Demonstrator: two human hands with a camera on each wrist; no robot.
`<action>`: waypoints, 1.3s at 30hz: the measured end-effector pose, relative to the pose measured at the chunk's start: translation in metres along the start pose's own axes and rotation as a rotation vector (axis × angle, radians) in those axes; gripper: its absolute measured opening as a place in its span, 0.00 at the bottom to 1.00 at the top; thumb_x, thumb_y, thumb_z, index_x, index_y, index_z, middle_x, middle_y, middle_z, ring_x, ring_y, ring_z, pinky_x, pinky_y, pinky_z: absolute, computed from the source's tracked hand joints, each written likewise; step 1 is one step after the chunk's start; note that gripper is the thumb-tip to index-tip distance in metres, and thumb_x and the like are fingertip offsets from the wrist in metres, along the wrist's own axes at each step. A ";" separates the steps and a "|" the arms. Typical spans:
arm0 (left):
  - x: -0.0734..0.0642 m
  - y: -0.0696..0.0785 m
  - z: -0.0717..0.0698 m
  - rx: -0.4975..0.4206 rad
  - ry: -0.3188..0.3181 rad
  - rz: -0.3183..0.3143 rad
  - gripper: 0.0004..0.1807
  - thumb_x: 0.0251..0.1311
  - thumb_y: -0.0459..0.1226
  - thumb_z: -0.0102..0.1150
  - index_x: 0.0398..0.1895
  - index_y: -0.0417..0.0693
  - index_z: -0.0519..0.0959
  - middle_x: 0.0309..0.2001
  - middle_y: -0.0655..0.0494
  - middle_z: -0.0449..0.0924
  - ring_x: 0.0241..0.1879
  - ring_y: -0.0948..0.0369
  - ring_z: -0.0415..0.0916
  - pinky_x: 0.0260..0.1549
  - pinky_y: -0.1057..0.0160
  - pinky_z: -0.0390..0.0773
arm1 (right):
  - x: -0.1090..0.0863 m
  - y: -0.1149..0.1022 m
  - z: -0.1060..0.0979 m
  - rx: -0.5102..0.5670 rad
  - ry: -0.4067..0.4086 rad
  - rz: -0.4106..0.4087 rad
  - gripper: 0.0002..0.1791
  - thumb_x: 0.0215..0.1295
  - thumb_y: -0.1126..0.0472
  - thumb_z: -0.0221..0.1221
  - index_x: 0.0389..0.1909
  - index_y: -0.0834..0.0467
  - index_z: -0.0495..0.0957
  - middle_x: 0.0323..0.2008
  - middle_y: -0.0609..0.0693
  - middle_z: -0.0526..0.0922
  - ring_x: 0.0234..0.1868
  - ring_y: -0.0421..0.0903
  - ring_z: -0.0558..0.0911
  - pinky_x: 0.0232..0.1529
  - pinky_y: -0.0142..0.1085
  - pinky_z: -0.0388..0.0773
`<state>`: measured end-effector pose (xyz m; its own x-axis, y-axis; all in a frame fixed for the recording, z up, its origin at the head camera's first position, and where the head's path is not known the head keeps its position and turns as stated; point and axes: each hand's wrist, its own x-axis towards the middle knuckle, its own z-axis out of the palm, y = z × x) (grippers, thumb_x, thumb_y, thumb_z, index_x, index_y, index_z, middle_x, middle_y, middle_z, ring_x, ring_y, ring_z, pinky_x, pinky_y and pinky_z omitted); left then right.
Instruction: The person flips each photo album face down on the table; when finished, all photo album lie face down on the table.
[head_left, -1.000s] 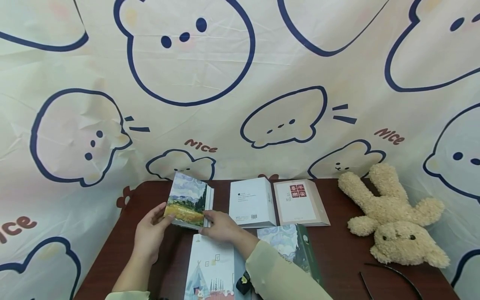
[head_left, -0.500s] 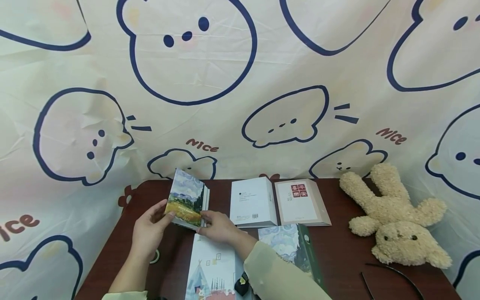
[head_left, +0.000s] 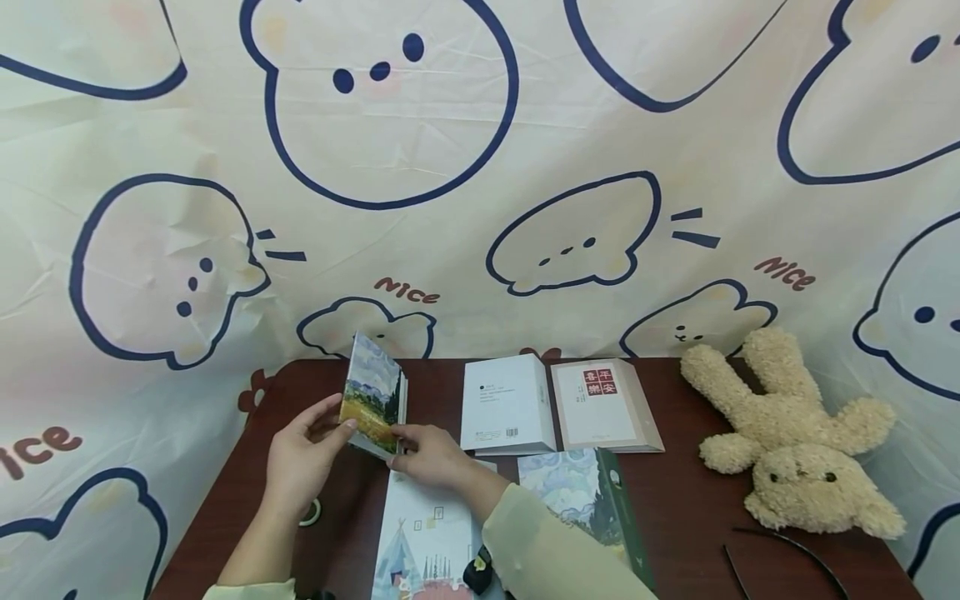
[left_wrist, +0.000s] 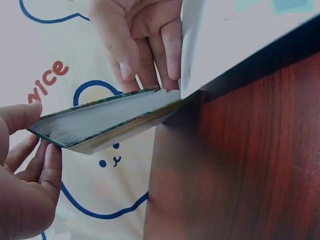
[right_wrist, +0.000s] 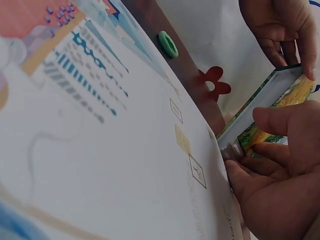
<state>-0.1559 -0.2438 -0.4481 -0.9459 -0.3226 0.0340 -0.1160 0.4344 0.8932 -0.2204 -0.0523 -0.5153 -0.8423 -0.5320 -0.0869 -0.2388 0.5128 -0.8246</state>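
A hardcover book (head_left: 371, 387) with a painted landscape on its cover is held tilted above the back left of the table. My left hand (head_left: 303, 458) pinches its left edge, thumb on one cover and fingers on the other, as the left wrist view shows beside the book's pale page block (left_wrist: 110, 117). At the lower right edge of the book, my right hand (head_left: 435, 458) grips with thumb and curled fingers. Under the right forearm lies a white book (head_left: 427, 533) with a tent drawing, partly covered by the sleeve.
A white book (head_left: 506, 404) and a cream book (head_left: 600, 408) with red characters lie at the back. A green-spined book (head_left: 577, 492) is in front of them. A plush toy (head_left: 787, 442) and black cord (head_left: 795, 542) are at right. A green ring (head_left: 310, 512) lies left.
The painted-cover book has turned further onto its edge and moved slightly left, so its cover looks narrower. My right hand has shifted left with it. The green ring has come into sight.
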 end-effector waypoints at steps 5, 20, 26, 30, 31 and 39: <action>0.002 0.003 0.002 0.044 0.016 0.047 0.30 0.67 0.45 0.70 0.70 0.48 0.76 0.60 0.44 0.81 0.55 0.48 0.82 0.43 0.73 0.82 | 0.000 -0.003 0.001 0.047 -0.001 0.000 0.32 0.67 0.51 0.68 0.71 0.52 0.76 0.60 0.51 0.85 0.59 0.45 0.83 0.57 0.35 0.79; 0.002 0.011 0.004 0.106 0.023 0.105 0.27 0.65 0.45 0.72 0.66 0.48 0.80 0.55 0.45 0.83 0.52 0.51 0.82 0.39 0.76 0.80 | 0.001 -0.010 0.007 0.133 0.004 0.046 0.31 0.71 0.49 0.65 0.71 0.53 0.75 0.62 0.52 0.83 0.62 0.46 0.82 0.60 0.38 0.78; 0.003 0.014 0.008 0.120 0.016 0.110 0.27 0.64 0.45 0.73 0.65 0.50 0.81 0.55 0.47 0.84 0.52 0.52 0.83 0.38 0.77 0.78 | 0.002 -0.010 0.006 0.171 0.046 0.035 0.28 0.73 0.48 0.62 0.71 0.52 0.76 0.62 0.53 0.83 0.63 0.48 0.81 0.62 0.42 0.77; 0.003 0.014 0.010 0.091 0.002 0.094 0.28 0.64 0.47 0.73 0.66 0.51 0.81 0.56 0.46 0.83 0.53 0.51 0.81 0.39 0.75 0.78 | 0.002 -0.012 0.004 0.212 0.082 0.018 0.27 0.74 0.48 0.61 0.70 0.51 0.77 0.63 0.53 0.82 0.63 0.50 0.80 0.60 0.42 0.78; 0.003 0.013 0.010 0.083 -0.003 0.086 0.28 0.64 0.48 0.72 0.66 0.52 0.80 0.56 0.46 0.83 0.53 0.52 0.80 0.39 0.74 0.78 | 0.001 -0.013 0.004 0.226 0.087 0.015 0.27 0.74 0.48 0.61 0.70 0.50 0.77 0.63 0.53 0.82 0.64 0.51 0.80 0.60 0.42 0.79; 0.002 0.008 0.015 0.010 -0.007 0.040 0.27 0.64 0.47 0.73 0.65 0.53 0.80 0.58 0.47 0.80 0.56 0.51 0.80 0.41 0.72 0.79 | -0.001 -0.017 -0.001 0.302 0.075 0.013 0.26 0.76 0.46 0.59 0.71 0.45 0.75 0.63 0.47 0.81 0.61 0.41 0.81 0.56 0.38 0.81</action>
<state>-0.1635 -0.2289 -0.4476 -0.9521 -0.2985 0.0662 -0.0812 0.4555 0.8865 -0.2155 -0.0599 -0.5009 -0.8803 -0.4698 -0.0662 -0.0828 0.2895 -0.9536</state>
